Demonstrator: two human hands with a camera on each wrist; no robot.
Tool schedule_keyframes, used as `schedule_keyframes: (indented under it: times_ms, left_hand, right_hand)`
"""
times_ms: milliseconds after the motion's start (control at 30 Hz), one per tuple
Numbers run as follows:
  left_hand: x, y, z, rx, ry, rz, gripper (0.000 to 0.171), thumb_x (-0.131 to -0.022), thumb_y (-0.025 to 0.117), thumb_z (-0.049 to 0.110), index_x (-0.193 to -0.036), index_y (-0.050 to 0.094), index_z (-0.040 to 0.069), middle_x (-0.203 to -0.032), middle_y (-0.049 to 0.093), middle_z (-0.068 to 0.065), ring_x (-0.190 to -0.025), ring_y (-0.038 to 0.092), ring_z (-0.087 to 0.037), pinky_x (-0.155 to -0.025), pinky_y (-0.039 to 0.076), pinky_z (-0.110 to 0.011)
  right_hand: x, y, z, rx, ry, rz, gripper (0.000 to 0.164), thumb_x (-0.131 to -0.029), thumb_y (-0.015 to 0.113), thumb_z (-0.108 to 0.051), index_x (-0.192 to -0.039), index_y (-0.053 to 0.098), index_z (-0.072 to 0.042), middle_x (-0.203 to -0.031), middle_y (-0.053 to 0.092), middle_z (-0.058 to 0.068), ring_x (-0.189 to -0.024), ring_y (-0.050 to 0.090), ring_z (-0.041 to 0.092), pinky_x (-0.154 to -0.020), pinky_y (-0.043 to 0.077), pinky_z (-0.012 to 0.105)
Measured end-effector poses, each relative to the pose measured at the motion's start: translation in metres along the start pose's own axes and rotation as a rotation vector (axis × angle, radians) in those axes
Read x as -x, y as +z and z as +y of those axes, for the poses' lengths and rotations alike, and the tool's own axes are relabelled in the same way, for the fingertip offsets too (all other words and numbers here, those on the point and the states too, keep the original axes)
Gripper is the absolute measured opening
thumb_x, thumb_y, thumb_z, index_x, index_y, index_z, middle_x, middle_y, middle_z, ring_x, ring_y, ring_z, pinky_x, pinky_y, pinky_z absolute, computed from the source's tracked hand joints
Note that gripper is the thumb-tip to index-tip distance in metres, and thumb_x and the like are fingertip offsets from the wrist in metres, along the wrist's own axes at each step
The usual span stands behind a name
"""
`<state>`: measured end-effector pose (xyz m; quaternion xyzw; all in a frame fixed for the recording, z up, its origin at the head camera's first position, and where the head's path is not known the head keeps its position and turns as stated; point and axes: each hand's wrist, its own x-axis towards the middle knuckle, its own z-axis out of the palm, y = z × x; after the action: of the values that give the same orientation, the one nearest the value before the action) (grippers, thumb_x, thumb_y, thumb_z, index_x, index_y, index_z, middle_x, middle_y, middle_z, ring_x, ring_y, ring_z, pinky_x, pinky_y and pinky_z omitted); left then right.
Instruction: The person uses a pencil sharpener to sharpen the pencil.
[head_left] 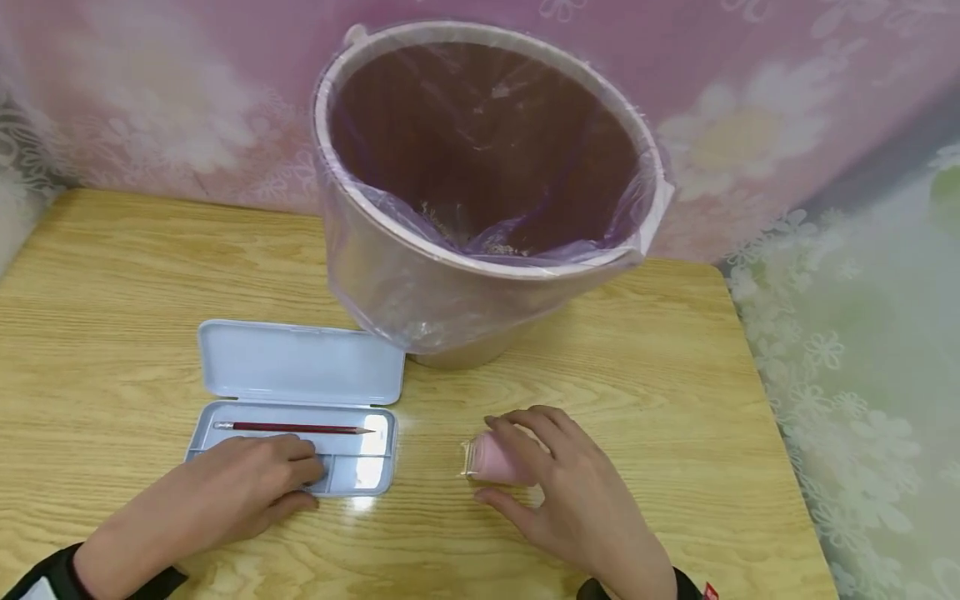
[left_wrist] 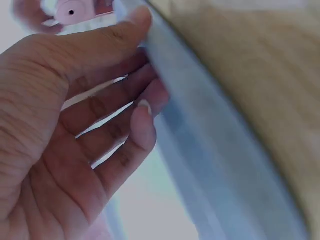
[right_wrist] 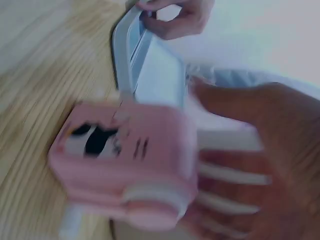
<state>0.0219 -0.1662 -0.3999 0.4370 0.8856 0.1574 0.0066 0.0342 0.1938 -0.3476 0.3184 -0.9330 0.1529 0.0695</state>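
Note:
An open light-blue pencil case [head_left: 300,362] lies on the table, with a red pencil [head_left: 300,428] in its long back compartment. My left hand [head_left: 258,475] grips the case's front wall [left_wrist: 200,115], thumb at the outer rim and fingers inside. To the right of the case lies a pink pencil sharpener [head_left: 501,458]; a cartoon print and a round knob show in the right wrist view. My right hand [head_left: 573,487] spreads around the sharpener, fingers beyond it and thumb on the near side. In the left wrist view, the sharpener [left_wrist: 75,11] shows a dark round hole.
Behind the case stands a large bin [head_left: 457,317] lined with a clear purplish bag, some small scraps at its bottom. The wooden table [head_left: 652,375] has a right edge beside a pale flowered cloth [head_left: 885,400]. A pink flowered backdrop [head_left: 187,108] hangs behind.

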Motion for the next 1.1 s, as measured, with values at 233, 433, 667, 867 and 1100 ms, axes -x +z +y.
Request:
schedule_keyframes:
  times_ms: [233,433,667,867,1100]
  left_hand:
    - [-0.029,-0.020,0.011,-0.033,0.066,0.126,0.027,-0.091,0.073,0.040,-0.081,0.054,0.025,-0.077,0.046,0.017,-0.066,0.040,0.003,-0.058,0.038,-0.018]
    - [-0.058,-0.030,0.026,0.026,0.132,0.121,0.019,-0.098,0.067,0.036,-0.105,0.066,0.018,-0.092,0.060,0.013,-0.080,0.057,-0.001,-0.070,0.052,-0.021]
    - [-0.080,-0.040,0.037,0.272,0.157,-0.100,0.084,-0.088,0.059,0.068,-0.155,0.038,0.023,-0.156,0.043,0.006,-0.138,0.049,-0.011,-0.103,0.052,-0.033]
    - [-0.091,-0.036,0.045,0.491,0.280,-0.240,0.097,-0.082,0.070,0.070,-0.160,0.025,0.032,-0.163,0.031,0.013,-0.147,0.037,-0.007,-0.114,0.043,-0.033]
    - [-0.102,-0.023,0.050,0.820,0.509,-0.381,0.077,-0.092,0.073,0.040,-0.156,0.033,0.030,-0.153,0.044,0.016,-0.133,0.046,0.003,-0.109,0.042,-0.020]
  right_hand:
    - [0.005,0.009,0.017,0.129,0.035,-0.127,0.064,-0.067,0.094,-0.041,-0.120,0.071,-0.014,-0.109,0.074,-0.001,-0.098,0.070,0.015,-0.080,0.060,0.033]
    - [0.002,-0.002,0.017,0.063,-0.120,-0.114,0.056,-0.065,0.095,-0.026,-0.116,0.073,-0.017,-0.112,0.074,-0.004,-0.107,0.068,0.015,-0.094,0.057,0.035]
    - [-0.008,-0.032,-0.001,-0.095,-0.468,-0.118,0.054,-0.078,0.085,-0.010,-0.129,0.067,-0.019,-0.127,0.069,-0.010,-0.125,0.058,0.010,-0.111,0.043,0.025]
    - [-0.018,-0.048,-0.023,-0.070,-0.726,-0.141,0.040,-0.100,0.061,-0.030,-0.140,0.061,-0.023,-0.140,0.061,-0.010,-0.135,0.049,0.013,-0.118,0.035,0.029]
    - [-0.027,-0.051,-0.037,-0.125,-0.780,-0.146,0.031,-0.105,0.049,-0.027,-0.132,0.065,-0.026,-0.146,0.055,-0.006,-0.140,0.044,0.017,-0.120,0.032,0.029]
